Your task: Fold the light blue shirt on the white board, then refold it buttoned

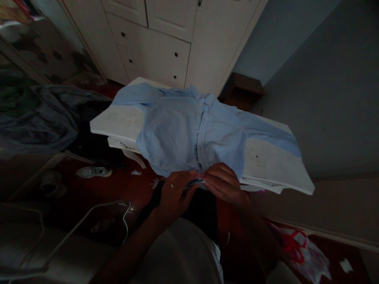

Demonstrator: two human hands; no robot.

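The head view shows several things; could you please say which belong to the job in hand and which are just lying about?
Seemingly in the job:
light-blue button-up shirt, lower front edge held by left hand and right hand
white table beneath it

Seemingly lying about:
sneaker
red-handled plastic bag
rumpled gray cloth

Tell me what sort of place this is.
Probably a bedroom: a wardrobe with drawers, a shirt spread on a table, and a shoe on the floor.

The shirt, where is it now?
At the head view's centre, the blue shirt lies across the white table, its near edge held by the left hand and right hand.
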